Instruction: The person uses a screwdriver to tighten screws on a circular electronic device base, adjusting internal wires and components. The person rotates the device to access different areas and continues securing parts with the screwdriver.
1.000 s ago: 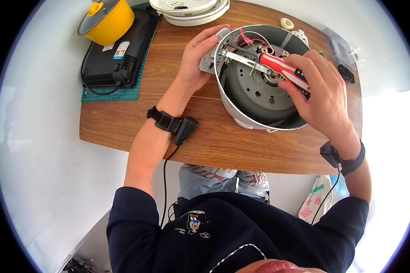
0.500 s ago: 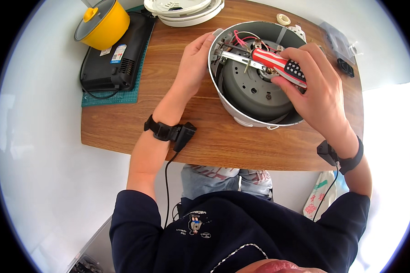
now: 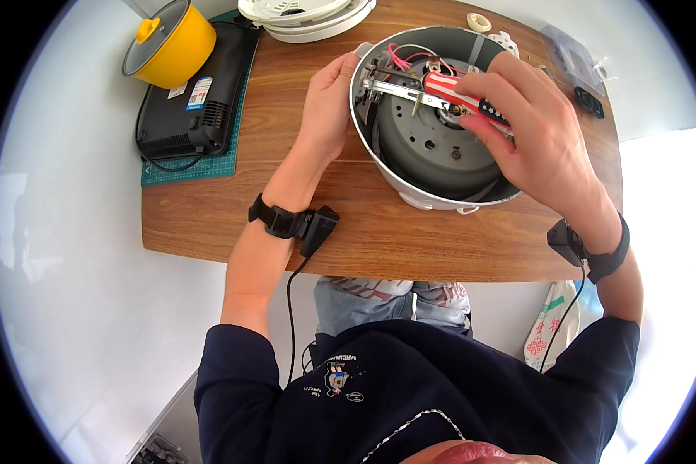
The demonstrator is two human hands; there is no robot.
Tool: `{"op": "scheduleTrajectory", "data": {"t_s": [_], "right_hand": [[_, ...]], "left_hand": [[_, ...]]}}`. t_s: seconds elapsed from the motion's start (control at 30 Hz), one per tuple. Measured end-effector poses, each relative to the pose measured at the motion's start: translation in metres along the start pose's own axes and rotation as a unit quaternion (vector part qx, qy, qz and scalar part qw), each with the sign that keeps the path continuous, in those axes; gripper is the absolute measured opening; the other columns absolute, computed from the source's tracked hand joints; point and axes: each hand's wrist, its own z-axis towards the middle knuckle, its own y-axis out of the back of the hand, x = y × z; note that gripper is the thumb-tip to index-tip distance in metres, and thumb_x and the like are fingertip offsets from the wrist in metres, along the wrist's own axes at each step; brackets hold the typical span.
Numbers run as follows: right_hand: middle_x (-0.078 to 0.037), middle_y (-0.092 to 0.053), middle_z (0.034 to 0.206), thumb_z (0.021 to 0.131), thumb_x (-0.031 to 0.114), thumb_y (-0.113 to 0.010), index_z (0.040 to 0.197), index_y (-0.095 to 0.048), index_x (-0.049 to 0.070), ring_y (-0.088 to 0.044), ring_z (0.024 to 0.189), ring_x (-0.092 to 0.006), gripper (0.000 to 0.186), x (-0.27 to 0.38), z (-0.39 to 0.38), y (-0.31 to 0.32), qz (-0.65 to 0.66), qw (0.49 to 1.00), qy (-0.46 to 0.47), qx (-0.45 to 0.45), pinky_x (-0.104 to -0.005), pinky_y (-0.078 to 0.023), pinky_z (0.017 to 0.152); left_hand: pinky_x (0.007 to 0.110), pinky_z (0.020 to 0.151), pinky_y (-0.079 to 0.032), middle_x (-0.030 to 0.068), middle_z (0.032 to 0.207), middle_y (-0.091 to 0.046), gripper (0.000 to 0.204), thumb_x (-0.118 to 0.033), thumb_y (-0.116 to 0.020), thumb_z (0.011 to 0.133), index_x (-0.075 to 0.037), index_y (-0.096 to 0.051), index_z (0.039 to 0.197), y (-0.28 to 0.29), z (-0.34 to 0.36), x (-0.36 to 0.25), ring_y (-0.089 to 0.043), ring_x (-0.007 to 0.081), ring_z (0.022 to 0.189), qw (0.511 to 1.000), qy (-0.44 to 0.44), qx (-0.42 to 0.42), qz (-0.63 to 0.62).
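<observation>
A round, light-coloured appliance housing (image 3: 394, 182), probably a rice cooker body, sits with its open side up on the table. Inside are a grey metal dish (image 3: 421, 158), a silver metal bracket (image 3: 398, 90) and pink-red wires (image 3: 397, 56). My left hand (image 3: 329, 108) is closed on the housing's left rim, by a small tab. Over the opening, my right hand (image 3: 530, 127) pinches the red, white and black handle of a screwdriver (image 3: 445, 87), which carries stripes and stars. Its shaft points left toward the inner wall near the bracket; the tip is hard to make out.
At the left, a yellow pot (image 3: 182, 50) stands on a black appliance (image 3: 182, 124) over a green cutting mat (image 3: 228, 164). White round parts (image 3: 317, 31) lie at the back. A tape roll (image 3: 479, 22) and a clear plastic box (image 3: 572, 58) are at the back right.
The screwdriver handle has turned in my right hand, showing less of its starred side, and my fingers are more curled. My left hand keeps its place on the rim. The whole view has shifted slightly.
</observation>
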Motion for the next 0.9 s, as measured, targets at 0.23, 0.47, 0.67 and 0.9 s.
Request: {"op": "scheduleTrajectory", "data": {"t_s": [0.23,0.47,0.67,0.9], "right_hand": [[-0.008,-0.053,0.096,0.081,0.009,-0.078,0.111,-0.068,0.010,-0.056,0.083,-0.0279,0.031,0.001,0.004,-0.001,-0.022,0.997,0.070,-0.015,-0.0387,-0.047,0.075],[-0.007,-0.057,0.102,0.079,0.007,-0.077,0.111,-0.068,0.010,-0.058,0.086,-0.0256,0.034,0.002,0.000,0.002,-0.057,0.994,0.091,-0.024,-0.0366,-0.048,0.075],[-0.007,-0.059,0.104,0.078,0.005,-0.077,0.115,-0.069,0.009,-0.059,0.092,-0.0260,0.038,-0.006,-0.003,-0.002,-0.037,0.994,0.094,-0.041,-0.0388,-0.050,0.079],[-0.006,-0.057,0.101,0.081,0.017,-0.080,0.120,-0.063,0.008,-0.059,0.097,-0.0238,0.043,0.005,-0.006,0.000,-0.115,0.993,0.005,0.004,-0.0382,-0.050,0.086]], "left_hand": [[0.030,0.083,-0.063,0.0090,0.118,-0.072,0.037,-0.024,-0.047,0.112,0.002,-0.061,0.134,0.003,0.000,0.003,-0.072,0.0151,0.098,1.000,-0.019,0.009,0.008],[0.032,0.082,-0.063,0.0120,0.114,-0.073,0.039,-0.026,-0.048,0.112,0.004,-0.061,0.133,0.000,-0.001,-0.007,-0.073,0.0167,0.096,0.997,-0.056,0.025,0.045],[0.032,0.082,-0.063,0.0136,0.115,-0.074,0.040,-0.026,-0.049,0.112,0.006,-0.061,0.132,0.003,0.000,-0.009,-0.073,0.0178,0.097,0.997,-0.044,0.006,0.066],[0.033,0.082,-0.064,0.0139,0.113,-0.074,0.040,-0.027,-0.045,0.112,0.005,-0.062,0.130,0.004,0.002,-0.004,-0.074,0.0191,0.096,0.998,-0.052,0.023,0.024]]}}
